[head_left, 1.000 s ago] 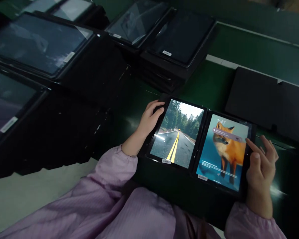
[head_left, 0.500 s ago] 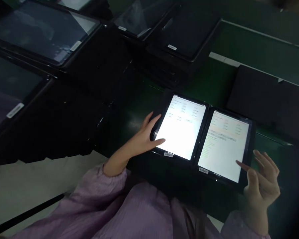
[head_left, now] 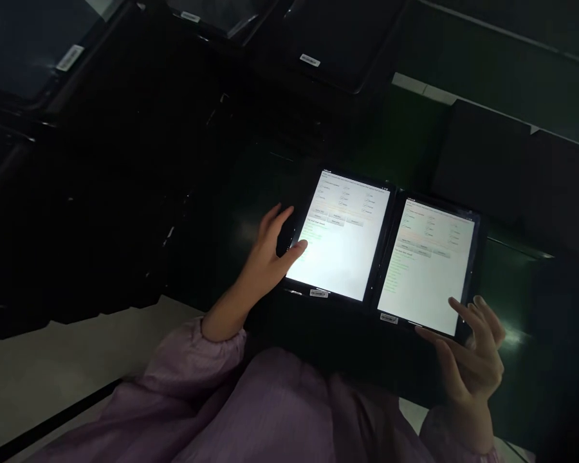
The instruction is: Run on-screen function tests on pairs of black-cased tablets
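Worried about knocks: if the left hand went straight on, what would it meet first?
The left hand would probably meet the left tablet first, though depth is unclear.

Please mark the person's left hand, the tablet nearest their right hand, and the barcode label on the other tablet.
Left hand (head_left: 265, 257): head view, point on the back of the hand.
Right tablet (head_left: 427, 263): head view, point on the lit screen.
Barcode label (head_left: 318, 293): head view, point on the label's middle.

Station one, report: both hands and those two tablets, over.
Left hand, thumb over left tablet's lower edge. Right hand at right tablet's lower corner. Both screens lit, showing forms. Stacked tablets beyond.
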`<state>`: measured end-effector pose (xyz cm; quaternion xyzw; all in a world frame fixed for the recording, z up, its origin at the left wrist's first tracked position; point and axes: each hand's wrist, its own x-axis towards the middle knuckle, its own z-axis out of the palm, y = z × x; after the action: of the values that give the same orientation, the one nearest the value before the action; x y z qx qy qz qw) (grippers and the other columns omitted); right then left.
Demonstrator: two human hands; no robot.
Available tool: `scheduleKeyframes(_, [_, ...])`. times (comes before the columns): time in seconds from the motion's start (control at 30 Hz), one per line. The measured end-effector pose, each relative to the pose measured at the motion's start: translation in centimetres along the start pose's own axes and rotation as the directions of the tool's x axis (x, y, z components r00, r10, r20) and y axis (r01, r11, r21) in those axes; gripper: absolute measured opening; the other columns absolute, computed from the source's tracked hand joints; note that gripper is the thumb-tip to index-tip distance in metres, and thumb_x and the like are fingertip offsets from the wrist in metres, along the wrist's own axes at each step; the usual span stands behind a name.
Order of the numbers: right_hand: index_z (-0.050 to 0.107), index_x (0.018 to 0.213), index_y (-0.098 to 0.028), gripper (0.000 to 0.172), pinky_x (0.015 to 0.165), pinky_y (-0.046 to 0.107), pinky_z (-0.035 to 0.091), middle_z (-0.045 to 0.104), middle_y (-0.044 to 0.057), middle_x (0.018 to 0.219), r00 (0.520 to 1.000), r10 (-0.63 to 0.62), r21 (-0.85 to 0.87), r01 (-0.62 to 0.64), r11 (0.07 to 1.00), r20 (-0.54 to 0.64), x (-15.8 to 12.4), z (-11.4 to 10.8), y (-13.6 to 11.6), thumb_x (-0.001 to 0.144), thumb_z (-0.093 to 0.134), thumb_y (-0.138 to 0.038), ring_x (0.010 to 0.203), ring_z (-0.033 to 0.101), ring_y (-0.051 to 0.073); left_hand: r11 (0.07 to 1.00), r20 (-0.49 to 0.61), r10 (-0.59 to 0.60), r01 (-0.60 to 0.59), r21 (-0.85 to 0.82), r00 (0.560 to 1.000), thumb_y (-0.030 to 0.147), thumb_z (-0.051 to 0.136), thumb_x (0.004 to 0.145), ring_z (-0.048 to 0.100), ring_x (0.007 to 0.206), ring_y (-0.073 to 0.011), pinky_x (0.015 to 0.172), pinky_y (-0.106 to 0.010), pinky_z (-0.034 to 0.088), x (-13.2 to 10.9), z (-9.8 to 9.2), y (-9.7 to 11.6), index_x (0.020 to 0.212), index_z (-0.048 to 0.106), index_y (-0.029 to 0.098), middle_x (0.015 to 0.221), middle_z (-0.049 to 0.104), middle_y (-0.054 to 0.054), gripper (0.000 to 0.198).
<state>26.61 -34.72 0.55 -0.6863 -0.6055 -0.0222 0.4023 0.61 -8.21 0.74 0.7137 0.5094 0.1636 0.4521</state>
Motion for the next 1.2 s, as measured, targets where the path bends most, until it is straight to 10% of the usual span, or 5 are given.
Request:
scheduleKeyframes(0.5, [0.080,0.105,-0.028,0.027,0.117,0.063,0.042,0.050,-0.006,0.163,0.999,0.021,-0.197,-0.027,0.980,-0.031,1.3,0.9,-2.0,0.098,0.064,-0.007,0.158,0.033,0.037,0.984,0.217,0.162,-0.140,-0.113,0.963,0.062,0.071,0.090,0.007,0.168,-0.0402,0.133,-0.059,0.025,0.7,-2.1,-3.8,0.162,0.047,0.035,0.181,0.013,-0.004,0.080])
scheduleKeyframes(1.2, [0.078,0.107,-0.026,0.022,0.115,0.057,0.045,0.045,-0.002,0.167,0.991,-0.072,-0.223,0.095,0.970,0.110,2.2,2.6,-3.1,0.094,0.071,-0.010,0.158,0.033,0.038,0.994,0.411,0.100,-0.077,-0.071,0.906,0.064,0.074,0.089,-0.011,0.168,-0.0380,0.135,-0.060,0.010,0.6,-3.7,-3.0,0.172,0.029,0.039,0.183,-0.008,0.000,0.097])
